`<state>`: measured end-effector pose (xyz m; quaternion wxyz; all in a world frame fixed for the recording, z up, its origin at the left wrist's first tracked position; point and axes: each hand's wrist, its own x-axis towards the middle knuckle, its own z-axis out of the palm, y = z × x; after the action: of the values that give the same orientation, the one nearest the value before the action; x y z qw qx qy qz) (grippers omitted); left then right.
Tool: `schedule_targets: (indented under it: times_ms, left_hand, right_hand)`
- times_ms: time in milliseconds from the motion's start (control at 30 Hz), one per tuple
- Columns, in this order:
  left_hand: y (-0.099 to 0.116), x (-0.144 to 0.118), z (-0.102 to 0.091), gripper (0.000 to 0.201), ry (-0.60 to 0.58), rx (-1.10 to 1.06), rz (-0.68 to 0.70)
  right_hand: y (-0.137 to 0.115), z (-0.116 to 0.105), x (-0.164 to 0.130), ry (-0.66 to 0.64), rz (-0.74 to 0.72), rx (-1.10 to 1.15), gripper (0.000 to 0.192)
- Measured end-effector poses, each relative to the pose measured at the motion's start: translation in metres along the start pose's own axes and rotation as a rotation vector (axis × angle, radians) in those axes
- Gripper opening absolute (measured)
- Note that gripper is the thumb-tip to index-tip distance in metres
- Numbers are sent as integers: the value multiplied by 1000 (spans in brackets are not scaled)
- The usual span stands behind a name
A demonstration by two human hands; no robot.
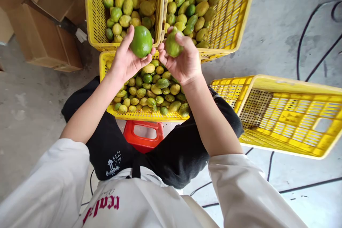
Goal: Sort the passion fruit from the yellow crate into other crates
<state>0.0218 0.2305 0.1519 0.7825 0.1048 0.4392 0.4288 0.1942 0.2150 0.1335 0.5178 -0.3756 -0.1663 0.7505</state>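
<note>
My left hand (122, 58) is closed around a glossy, deep green lemon (141, 42), thumb along its left side. In my right hand (187, 62) is a smaller, duller yellow-green lemon (173, 45), gripped between thumb and fingers. Both hands are side by side, palms turned up, above a yellow plastic crate (145, 116) between my knees. That crate holds many green and yellow lemons (156, 89). Behind it stand a left yellow crate (89, 14) and a right yellow crate (237, 14), each with more lemons inside.
Another yellow crate (291, 117) lies to the right of my knee. A red plastic stool (144, 146) shows below the near crate. Cardboard boxes (42, 39) are piled at the upper left. Black cables (299, 48) run across the grey floor (278, 35) on the right.
</note>
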Motion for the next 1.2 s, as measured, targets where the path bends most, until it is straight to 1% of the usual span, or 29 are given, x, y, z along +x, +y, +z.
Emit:
schedule_targets:
  times_ms: [67,200,267,333,433,567,667,733,800,933,1033,1133,1200]
  left_hand:
    - [-4,2,-3,39,-3,26,-22]
    - [-10,4,-6,29,-32,69,-45]
    - [-11,3,-6,29,-36,81,-57]
    - [-10,1,-5,33,-32,69,-59]
    - [-6,-3,-3,38,-39,17,-19]
    - [1,-6,-1,38,-60,-43,48]
    - [5,-5,-1,33,-24,-37,63]
    - [5,-3,-2,31,15,-15,64]
    - [2,-1,-4,32,31,5,50]
    - [-8,4,-8,29,21,40,7]
    - [-11,4,-6,22,-11,75,2]
    - [-10,0,0,30,-60,83,-9]
    - [-7,-3,2,36,-72,70,-12]
  right_hand:
    - [4,-1,1,8,8,-55,28]
    - [9,-4,4,-58,42,-77,41]
    - [10,-5,5,-52,52,-68,43]
    - [10,-6,7,-42,50,-54,43]
    - [6,-7,10,-7,39,-24,44]
    - [-3,-2,10,103,-30,47,33]
    - [-7,3,7,144,-68,49,34]
    - [-7,4,6,134,-71,48,35]
    - [-3,3,4,91,-63,61,37]
    - [10,-1,5,2,-68,22,36]
    - [16,-2,8,-2,-88,-20,38]
    - [13,0,8,-6,-105,-26,41]
    - [8,1,7,-26,-69,13,36]
